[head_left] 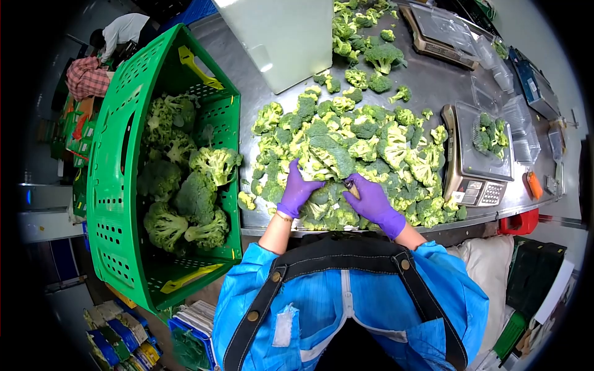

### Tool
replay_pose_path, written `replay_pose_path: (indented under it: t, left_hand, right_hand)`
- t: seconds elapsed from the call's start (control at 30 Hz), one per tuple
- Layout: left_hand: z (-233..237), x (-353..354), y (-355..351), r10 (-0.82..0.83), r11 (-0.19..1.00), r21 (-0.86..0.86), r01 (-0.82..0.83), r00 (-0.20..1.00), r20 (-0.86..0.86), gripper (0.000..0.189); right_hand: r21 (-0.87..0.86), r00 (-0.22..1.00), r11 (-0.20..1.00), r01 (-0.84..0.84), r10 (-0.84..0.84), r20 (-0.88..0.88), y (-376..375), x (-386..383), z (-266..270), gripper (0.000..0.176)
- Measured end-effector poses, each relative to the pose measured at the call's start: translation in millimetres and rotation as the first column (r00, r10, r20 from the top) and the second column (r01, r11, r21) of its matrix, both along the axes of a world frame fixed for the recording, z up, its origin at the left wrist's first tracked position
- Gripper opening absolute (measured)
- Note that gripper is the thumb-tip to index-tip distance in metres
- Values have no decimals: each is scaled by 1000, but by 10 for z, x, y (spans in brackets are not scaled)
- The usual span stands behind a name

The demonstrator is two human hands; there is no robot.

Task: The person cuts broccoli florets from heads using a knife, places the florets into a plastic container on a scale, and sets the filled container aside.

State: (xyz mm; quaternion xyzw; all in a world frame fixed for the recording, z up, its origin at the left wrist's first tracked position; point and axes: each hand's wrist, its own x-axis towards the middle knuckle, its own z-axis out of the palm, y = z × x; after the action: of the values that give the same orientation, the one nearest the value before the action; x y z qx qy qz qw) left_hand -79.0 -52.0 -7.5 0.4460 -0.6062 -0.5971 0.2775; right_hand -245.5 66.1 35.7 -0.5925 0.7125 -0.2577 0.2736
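My left hand [299,190], in a purple glove, is closed around the lower left side of a large broccoli head [329,152]. The head is tilted over the pile, its dark green crown facing up and right. My right hand [375,203], gloved in the same purple, grips a small knife [353,189] by its tan handle, close to the stem. Most of the blade is hidden by the broccoli. Cut broccoli florets [396,148] are heaped around both hands on the metal table [421,93].
On my left stands a tilted green crate [117,185] holding several whole broccoli heads [197,195]. A pale panel [284,37] rises behind the pile. To the right are a scale [479,157] bearing florets, stacked clear trays [520,123] and an orange object [533,185]. Two people work at far left.
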Motion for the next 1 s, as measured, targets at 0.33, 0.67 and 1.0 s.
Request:
replay_pose_path:
  t: [0.33,0.67,1.0]
  left_hand:
    - [318,-31,-32,-264,964,87,251,943,204,50]
    - [107,-184,292,14,906,-360,221,836,549,63]
    - [138,217,203,-61,989,128,75,992,-113,53]
  right_hand:
    - [-65,977,997,34,-47,-206,88,43,-220,31]
    - [108,982,987,121,-104,-156,-44,27,-217,36]
    - [331,777,915,231,-378,503,245,-85,-128,35]
